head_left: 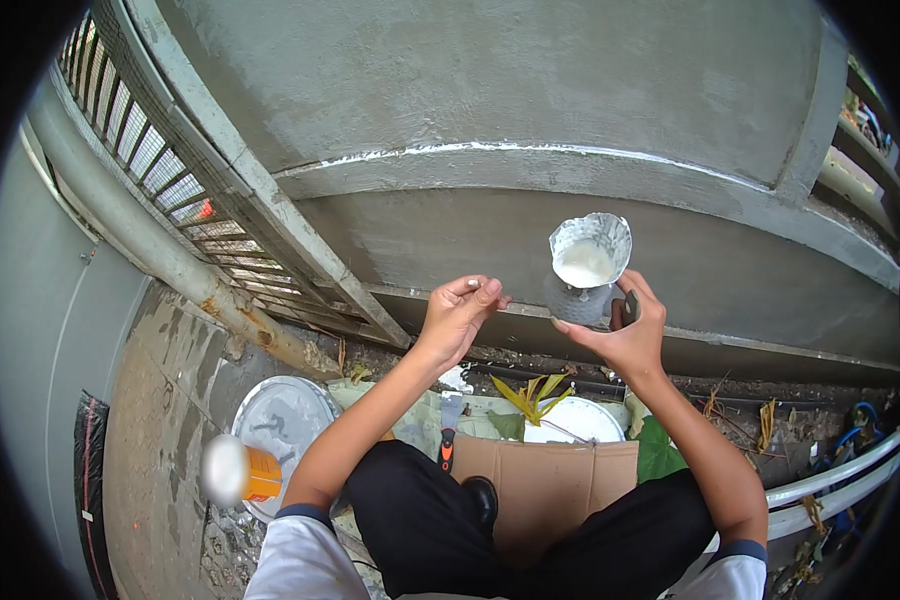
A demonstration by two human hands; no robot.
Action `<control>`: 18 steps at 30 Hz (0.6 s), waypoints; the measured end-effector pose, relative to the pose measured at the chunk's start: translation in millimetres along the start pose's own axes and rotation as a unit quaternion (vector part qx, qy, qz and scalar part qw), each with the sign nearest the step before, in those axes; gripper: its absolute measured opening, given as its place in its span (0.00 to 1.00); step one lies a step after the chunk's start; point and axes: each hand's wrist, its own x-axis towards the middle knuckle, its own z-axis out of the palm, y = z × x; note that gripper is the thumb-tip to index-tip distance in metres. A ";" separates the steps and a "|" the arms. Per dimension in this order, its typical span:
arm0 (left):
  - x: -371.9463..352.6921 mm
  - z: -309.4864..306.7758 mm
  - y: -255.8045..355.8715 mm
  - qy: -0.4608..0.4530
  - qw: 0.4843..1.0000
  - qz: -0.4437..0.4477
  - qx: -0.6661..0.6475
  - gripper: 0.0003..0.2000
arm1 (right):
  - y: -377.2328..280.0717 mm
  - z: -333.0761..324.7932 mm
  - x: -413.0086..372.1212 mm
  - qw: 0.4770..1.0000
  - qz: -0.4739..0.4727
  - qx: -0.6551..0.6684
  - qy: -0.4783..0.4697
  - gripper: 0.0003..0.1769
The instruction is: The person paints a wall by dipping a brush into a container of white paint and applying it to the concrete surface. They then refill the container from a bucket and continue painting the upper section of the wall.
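My right hand (638,335) is wrapped round a grey, bumpy-sided cup (576,303) with a ragged, white-smeared rim. White paint (585,264) lies inside it. A dark, flat piece (625,308) shows by the fingers of that hand. To the left of the cup, my left hand (460,322) is closed in a pinch, thumb against forefinger. A small white spot shows at its fingertips; I cannot tell what they hold. Both hands are raised before a grey wall (530,90), whose ledge carries a white line (470,147).
Below lie a putty knife (448,435) with a red-and-black handle, a cardboard sheet (550,480) and a white lid (582,418) with leaves (535,398). At left, an orange-and-white can (245,472) overlaps a paint-smeared bucket lid (285,415). A pipe (170,250) and metal grille (160,170) stand beyond.
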 end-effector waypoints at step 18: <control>8.2 -9.9 -2.4 -0.034 0.993 0.003 -0.110 0.13 | 1.2 2.1 1.1 0.999 -0.029 0.010 -0.009 0.36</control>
